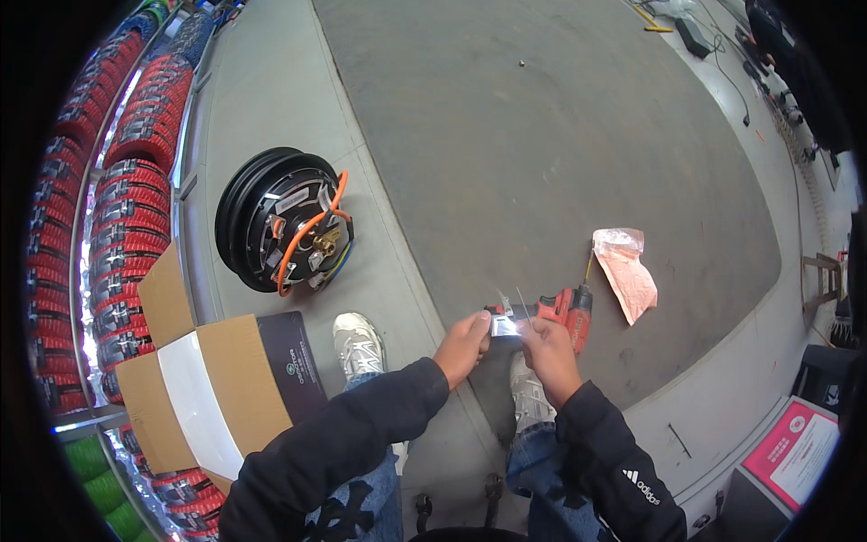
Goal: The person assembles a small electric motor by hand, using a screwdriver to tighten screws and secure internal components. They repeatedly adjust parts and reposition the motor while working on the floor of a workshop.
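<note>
Low in the middle, my left hand (463,347) pinches the left edge of a small shiny silvery packet (506,326). My right hand (553,358) is closed at the packet's right edge, its fingertips together. A thin pale strip (522,302) sticks up beside those fingertips; whether it belongs to the packet I cannot tell. Just beyond both hands, a red and black power drill (578,312) with a long bit lies on the floor, partly hidden by my fingers. A pink plastic pouch (625,278) lies to the right of the drill.
At left, a black wheel hub motor (287,221) with orange cable rests on the floor. Nearer stands an open cardboard box (239,372). Racks of red-wrapped tyres (134,221) line the left side. A grey mat (542,154) covers the middle floor. Cables and tools lie far right.
</note>
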The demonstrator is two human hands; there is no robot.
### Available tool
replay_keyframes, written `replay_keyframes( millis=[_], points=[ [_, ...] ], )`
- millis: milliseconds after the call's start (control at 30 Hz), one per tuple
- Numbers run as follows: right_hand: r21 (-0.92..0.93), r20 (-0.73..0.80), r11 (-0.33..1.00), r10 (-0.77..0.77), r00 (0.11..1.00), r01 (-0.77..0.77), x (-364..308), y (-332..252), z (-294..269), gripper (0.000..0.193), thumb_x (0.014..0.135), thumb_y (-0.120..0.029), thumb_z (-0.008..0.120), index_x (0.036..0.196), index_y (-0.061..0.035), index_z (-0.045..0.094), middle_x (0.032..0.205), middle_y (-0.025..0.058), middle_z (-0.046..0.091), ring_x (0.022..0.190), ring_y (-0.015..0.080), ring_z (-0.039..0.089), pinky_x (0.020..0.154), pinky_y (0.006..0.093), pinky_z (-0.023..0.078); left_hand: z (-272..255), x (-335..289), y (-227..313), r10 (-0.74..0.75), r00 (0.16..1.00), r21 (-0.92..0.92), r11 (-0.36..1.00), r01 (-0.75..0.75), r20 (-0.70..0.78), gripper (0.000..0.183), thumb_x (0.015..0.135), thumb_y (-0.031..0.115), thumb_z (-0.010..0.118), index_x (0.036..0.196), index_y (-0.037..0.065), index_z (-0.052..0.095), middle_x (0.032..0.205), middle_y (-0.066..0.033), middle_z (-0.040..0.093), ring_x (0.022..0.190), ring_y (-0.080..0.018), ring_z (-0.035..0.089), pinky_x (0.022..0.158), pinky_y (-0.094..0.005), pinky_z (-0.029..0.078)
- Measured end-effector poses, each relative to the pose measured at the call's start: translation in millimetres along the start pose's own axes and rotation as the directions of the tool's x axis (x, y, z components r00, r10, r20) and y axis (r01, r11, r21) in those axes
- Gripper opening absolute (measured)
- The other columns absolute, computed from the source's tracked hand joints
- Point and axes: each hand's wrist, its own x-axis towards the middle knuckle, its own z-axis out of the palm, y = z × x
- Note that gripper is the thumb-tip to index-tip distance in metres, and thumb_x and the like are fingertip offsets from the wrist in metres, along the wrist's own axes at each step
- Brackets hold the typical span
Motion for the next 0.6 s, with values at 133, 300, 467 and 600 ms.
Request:
replay_keyframes(
  millis=[133, 300, 467, 600],
  points=[
    [0.018, -0.006, 1.000, -0.008, 1.000, 0.009, -0.7, 3.5, 0.6, 0.030, 0.113, -0.023, 0.066, 0.103, 0.0033, 0.077, 0.081, -0.0088, 0.057, 0.075, 0.0025, 0.045, 0.066, 0.0276, 0.037, -1.3, -2.7, 3.4, -0.015, 1.000, 0.026, 1.000, 0.015, 0.019, 0.037, 0.123, 0.046, 0.045, 0.105, 0.014, 0.055, 0.075, 0.0099, 0.034, 0.065, -0.0050, 0.027, 0.058, -0.0265, 0.028],
    [-0.010, -0.024, 1.000, 0.002, 1.000, -0.002, -1.1, 5.8, -5.7, 0.029, 0.113, -0.022, 0.066, 0.104, 0.0037, 0.077, 0.079, -0.0092, 0.056, 0.072, 0.0029, 0.045, 0.064, 0.0278, 0.037, -4.0, 0.6, 3.4, -0.017, 0.994, 0.051, 0.999, 0.012, 0.105, 0.039, 0.124, 0.045, 0.043, 0.105, 0.014, 0.055, 0.075, 0.0093, 0.034, 0.066, -0.0059, 0.027, 0.059, -0.0268, 0.028],
    [0.052, -0.008, 0.999, -0.009, 1.000, 0.010, 0.4, 3.0, -5.1, 0.030, 0.112, -0.022, 0.067, 0.101, 0.0036, 0.076, 0.076, -0.0081, 0.056, 0.069, 0.0036, 0.045, 0.062, 0.0284, 0.037, -3.8, -3.4, 4.6, -0.033, 0.995, 0.020, 0.999, 0.032, 0.093, 0.043, 0.122, 0.051, 0.044, 0.117, 0.012, 0.061, 0.076, 0.0089, 0.034, 0.065, -0.0056, 0.029, 0.058, -0.0251, 0.029],
    [0.032, -0.013, 0.999, -0.004, 1.000, 0.005, 1.0, 3.4, -6.5, 0.032, 0.112, -0.024, 0.068, 0.096, 0.0024, 0.075, 0.074, -0.0059, 0.056, 0.068, 0.0050, 0.046, 0.062, 0.0299, 0.038, 1.2, -6.1, 7.3, -0.062, 0.996, -0.008, 0.998, 0.063, 0.065, 0.041, 0.122, 0.051, 0.045, 0.116, 0.014, 0.059, 0.076, 0.0088, 0.034, 0.064, -0.0057, 0.029, 0.058, -0.0252, 0.029]
  ],
)
